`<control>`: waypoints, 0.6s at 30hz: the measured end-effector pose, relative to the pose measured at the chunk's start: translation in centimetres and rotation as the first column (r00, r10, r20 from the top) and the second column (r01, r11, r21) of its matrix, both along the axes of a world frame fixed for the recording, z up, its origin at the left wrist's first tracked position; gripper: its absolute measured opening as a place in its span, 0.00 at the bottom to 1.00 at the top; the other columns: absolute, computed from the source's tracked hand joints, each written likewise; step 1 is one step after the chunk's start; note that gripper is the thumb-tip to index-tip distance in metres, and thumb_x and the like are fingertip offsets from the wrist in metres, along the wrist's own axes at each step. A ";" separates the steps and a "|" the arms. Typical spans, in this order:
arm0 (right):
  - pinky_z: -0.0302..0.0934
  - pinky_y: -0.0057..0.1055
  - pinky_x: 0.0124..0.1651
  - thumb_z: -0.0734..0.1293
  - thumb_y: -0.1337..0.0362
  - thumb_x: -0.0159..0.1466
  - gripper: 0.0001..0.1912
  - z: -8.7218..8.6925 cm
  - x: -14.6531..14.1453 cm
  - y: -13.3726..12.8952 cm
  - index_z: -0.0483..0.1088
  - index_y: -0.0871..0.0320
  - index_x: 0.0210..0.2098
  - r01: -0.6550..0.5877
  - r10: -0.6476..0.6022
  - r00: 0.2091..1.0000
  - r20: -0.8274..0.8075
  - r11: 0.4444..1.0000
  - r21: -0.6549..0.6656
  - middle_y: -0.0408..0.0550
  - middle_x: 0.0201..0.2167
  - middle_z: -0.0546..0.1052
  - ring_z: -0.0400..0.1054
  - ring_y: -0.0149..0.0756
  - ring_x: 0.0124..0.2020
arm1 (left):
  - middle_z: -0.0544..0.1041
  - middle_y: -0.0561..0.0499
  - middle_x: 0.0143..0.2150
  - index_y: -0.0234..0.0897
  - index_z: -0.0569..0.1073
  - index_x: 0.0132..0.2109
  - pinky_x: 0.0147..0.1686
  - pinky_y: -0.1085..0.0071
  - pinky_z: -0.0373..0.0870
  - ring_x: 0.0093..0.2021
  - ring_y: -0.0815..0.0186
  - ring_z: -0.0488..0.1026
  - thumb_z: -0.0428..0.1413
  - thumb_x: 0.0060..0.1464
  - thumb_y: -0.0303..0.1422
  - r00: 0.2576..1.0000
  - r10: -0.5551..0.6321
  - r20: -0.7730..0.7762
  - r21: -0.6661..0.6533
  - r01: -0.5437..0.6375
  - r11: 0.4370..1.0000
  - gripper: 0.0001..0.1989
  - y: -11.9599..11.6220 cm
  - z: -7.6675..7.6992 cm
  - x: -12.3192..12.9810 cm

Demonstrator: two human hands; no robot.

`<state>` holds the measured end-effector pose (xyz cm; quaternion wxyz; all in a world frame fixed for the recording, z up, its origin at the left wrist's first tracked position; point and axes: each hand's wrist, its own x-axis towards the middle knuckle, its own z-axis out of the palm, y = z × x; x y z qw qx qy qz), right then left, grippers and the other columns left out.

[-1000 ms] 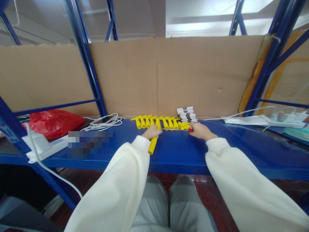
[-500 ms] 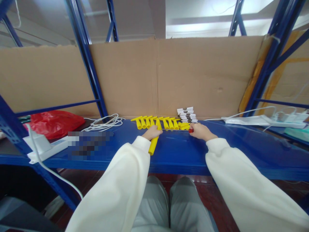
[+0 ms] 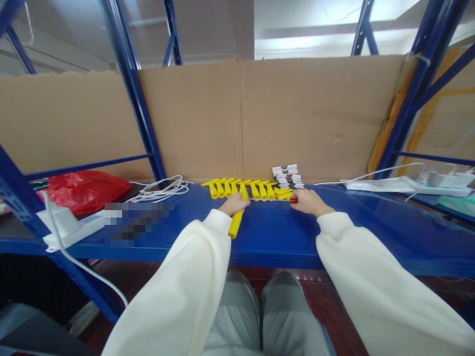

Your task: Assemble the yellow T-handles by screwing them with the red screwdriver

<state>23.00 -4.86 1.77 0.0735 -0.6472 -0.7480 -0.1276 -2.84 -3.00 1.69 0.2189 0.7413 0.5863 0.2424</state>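
My left hand (image 3: 237,202) is closed around a yellow tube-shaped piece (image 3: 236,227), which slants with its lower end toward me. My right hand (image 3: 307,201) grips the red handle of a screwdriver (image 3: 270,200). Its long thin shaft runs left, and the tip reaches the yellow piece beside my left fingers; whether it touches a screw is too small to tell. Behind my hands stands a row of several similar yellow pieces (image 3: 220,189). A few smaller yellow parts (image 3: 283,193) lie at the row's right end, in front of a stack of white pieces with dark marks (image 3: 287,176).
A cardboard panel (image 3: 315,113) closes the back of the blue shelf (image 3: 274,237). On the left are a coiled white cable (image 3: 163,188), a red plastic bag (image 3: 89,190) and a power strip (image 3: 77,230). Another power strip (image 3: 451,190) with cables sits at the right.
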 end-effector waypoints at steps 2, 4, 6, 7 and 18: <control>0.61 0.33 0.41 0.65 0.63 0.60 0.13 -0.1 0.0 0.0 0.76 0.58 0.42 0.011 -0.011 1.000 -0.018 1.000 -0.008 0.56 0.40 0.82 0.75 0.45 0.42 | 0.68 0.53 0.16 0.37 0.68 0.21 0.26 0.73 0.65 0.23 0.65 0.71 0.53 0.50 0.27 1.000 0.001 0.009 0.002 -0.001 1.000 0.11 0.1 0.0 0.0; 0.62 0.33 0.42 0.65 0.62 0.60 0.14 -0.2 0.1 0.1 0.76 0.58 0.43 0.000 0.000 1.000 -0.021 1.000 -0.015 0.56 0.40 0.82 0.76 0.46 0.42 | 0.68 0.53 0.15 0.37 0.68 0.21 0.26 0.73 0.64 0.23 0.65 0.71 0.54 0.49 0.27 1.000 0.000 0.009 0.006 0.000 1.000 0.11 0.1 0.0 -0.1; 0.62 0.35 0.46 0.64 0.61 0.61 0.14 -0.4 0.2 0.3 0.77 0.57 0.43 -0.021 0.021 1.000 -0.017 0.999 -0.029 0.56 0.41 0.82 0.76 0.47 0.44 | 0.67 0.53 0.15 0.36 0.68 0.21 0.26 0.73 0.64 0.23 0.64 0.71 0.53 0.49 0.27 1.000 0.004 0.005 0.008 -0.004 1.000 0.11 0.1 0.0 -0.1; 0.62 0.36 0.47 0.63 0.61 0.62 0.14 -0.4 0.2 0.4 0.77 0.57 0.42 -0.026 0.025 0.999 -0.019 0.999 -0.034 0.56 0.42 0.82 0.75 0.47 0.45 | 0.68 0.53 0.15 0.36 0.69 0.21 0.27 0.73 0.64 0.23 0.64 0.71 0.53 0.50 0.27 1.000 0.008 0.003 0.006 -0.008 1.000 0.11 0.1 -0.1 -0.1; 0.62 0.33 0.40 0.65 0.64 0.60 0.14 -0.1 0.1 0.1 0.76 0.59 0.44 0.015 -0.016 1.000 -0.023 0.999 -0.035 0.57 0.43 0.82 0.76 0.47 0.44 | 0.66 0.53 0.15 0.37 0.68 0.20 0.26 0.72 0.64 0.23 0.64 0.72 0.53 0.51 0.27 1.000 0.015 0.005 0.000 -0.015 1.000 0.12 -0.3 0.1 0.1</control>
